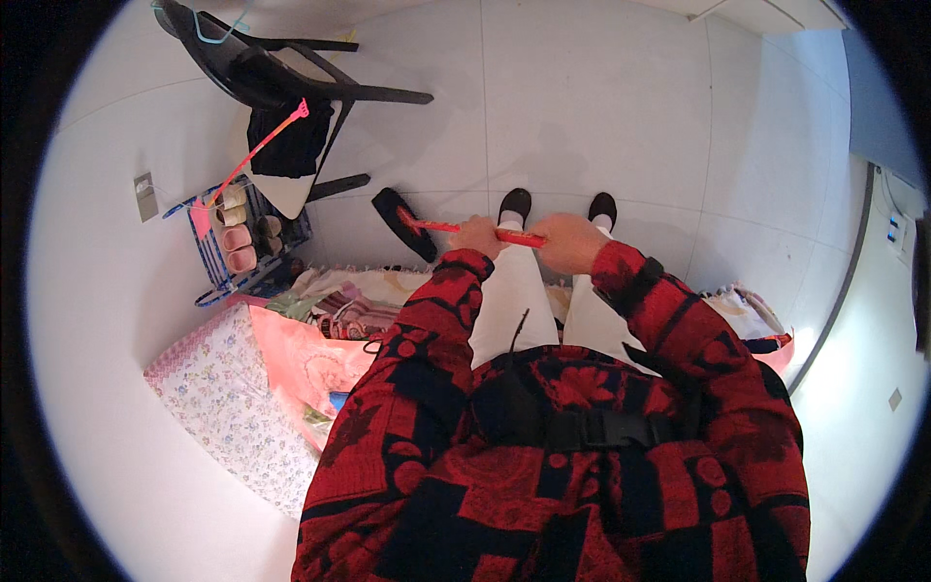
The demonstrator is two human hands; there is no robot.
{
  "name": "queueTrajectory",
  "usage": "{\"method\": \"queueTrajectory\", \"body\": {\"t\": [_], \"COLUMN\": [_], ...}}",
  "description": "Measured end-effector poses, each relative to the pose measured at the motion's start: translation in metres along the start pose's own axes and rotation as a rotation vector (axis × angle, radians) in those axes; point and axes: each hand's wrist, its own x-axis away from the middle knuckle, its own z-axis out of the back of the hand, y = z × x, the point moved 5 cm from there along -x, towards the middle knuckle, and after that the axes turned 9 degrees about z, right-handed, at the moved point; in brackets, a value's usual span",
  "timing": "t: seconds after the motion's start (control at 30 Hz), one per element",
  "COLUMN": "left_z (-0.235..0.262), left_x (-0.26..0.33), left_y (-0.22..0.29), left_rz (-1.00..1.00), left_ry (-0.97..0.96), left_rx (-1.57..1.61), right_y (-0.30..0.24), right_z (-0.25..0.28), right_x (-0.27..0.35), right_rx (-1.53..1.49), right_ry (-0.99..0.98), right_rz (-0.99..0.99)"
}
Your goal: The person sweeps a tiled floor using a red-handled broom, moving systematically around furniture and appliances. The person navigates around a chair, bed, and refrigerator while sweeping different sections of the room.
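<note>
A broom with a red handle (521,238) and a black head (404,224) is held across in front of my legs. The head points left and rests close to or on the floor. My left hand (475,236) is closed round the handle, nearer the head. Further up the same handle, my right hand (567,242) grips it near its end. Both hands are seen from above, so the fingertips are mostly hidden.
At the upper left stands a black chair (262,78) with a black cloth (288,141). Beside it are a blue shoe rack (208,252) with several shoes and a long orange stick (257,150). Floral fabric (233,407) lies at the left. My black shoes (516,202) stand on pale tiles (601,107).
</note>
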Motion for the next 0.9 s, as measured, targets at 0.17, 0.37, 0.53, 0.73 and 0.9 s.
{"method": "queueTrajectory", "body": {"t": [0.17, 0.37, 0.53, 0.73, 0.9], "left_z": [0.009, 0.029, 0.046, 0.056, 0.073], "left_x": [-0.002, 0.005, 0.027, 0.064, 0.084], "left_y": [0.080, 0.230, 0.358, 0.459, 0.472], "left_rz": [-0.135, -0.394, -0.652, -0.765, -0.889], "left_ry": [0.077, 0.068, 0.150, 0.160, 0.203], "left_rx": [0.042, 0.013, -0.054, -0.112, -0.056], "right_y": [0.015, 0.028, 0.042, 0.033, 0.009], "right_z": [0.056, 0.132, 0.169, 0.182, 0.180], "right_x": [0.078, 0.204, 0.300, 0.375, 0.383], "right_rx": [0.061, 0.003, 0.055, 0.112, 0.108], "right_ry": [0.146, 0.373, 0.522, 0.700, 0.776], "right_rz": [-0.069, -0.168, -0.362, -0.553, -0.508]}}
